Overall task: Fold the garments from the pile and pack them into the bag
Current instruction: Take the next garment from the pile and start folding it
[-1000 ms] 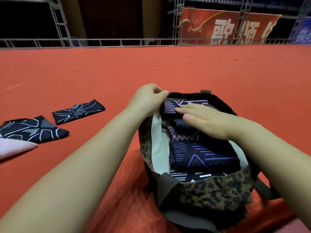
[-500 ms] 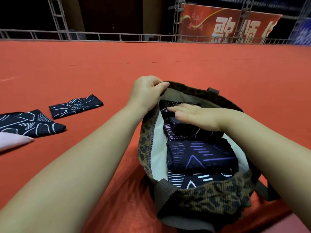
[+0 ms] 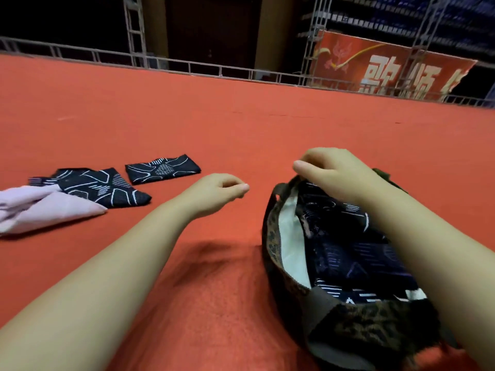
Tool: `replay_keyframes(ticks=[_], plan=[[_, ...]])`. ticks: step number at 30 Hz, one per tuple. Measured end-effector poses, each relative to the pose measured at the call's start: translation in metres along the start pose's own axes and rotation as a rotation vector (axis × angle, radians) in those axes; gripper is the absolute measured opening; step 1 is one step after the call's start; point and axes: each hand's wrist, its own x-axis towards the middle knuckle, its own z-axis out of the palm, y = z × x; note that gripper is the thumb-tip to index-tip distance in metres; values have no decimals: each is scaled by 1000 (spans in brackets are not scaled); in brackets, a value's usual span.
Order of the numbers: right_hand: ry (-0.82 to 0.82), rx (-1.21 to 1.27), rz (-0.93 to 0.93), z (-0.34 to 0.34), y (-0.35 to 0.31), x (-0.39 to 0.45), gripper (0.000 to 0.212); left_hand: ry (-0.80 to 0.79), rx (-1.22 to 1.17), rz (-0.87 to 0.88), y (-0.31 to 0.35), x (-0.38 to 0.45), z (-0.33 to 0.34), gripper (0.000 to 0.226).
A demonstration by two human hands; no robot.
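Note:
A leopard-print bag [image 3: 271, 238] with a pale lining stands open on the red carpet at the right. Inside it lie several folded dark garments [image 3: 348, 253] with purple and white line patterns. My right hand [image 3: 334, 172] sits over the bag's far rim, fingers curled down onto the rim there. My left hand [image 3: 218, 191] hovers over the carpet left of the bag, loosely curled and holding nothing. On the carpet to the left lie a small folded dark garment [image 3: 162, 168] and a larger folded one [image 3: 104, 188].
A pale pink cloth [image 3: 40, 207] lies at the far left, partly over the larger dark garment. A metal railing [image 3: 187, 66] edges the carpet at the back. Behind it hangs a red banner [image 3: 388, 68].
My left hand has let go of the bag's rim and moved left. My right hand lifted from pressing the garments flat and curled at the far rim. The view swung left.

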Motion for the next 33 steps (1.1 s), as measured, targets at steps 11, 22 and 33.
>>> replay_keyframes(ticks=[11,22,33], plan=[[-523,151,-47,145,-136,94,25,125,-130,-338,-173,-104,-93,22],[-286,451,116,295,-168,148,18,457,-664,-296,-223,-129,-117,14],[-267,655,-66,364,-251,173,12,1098,-457,-102,-240,-134,-133,32]])
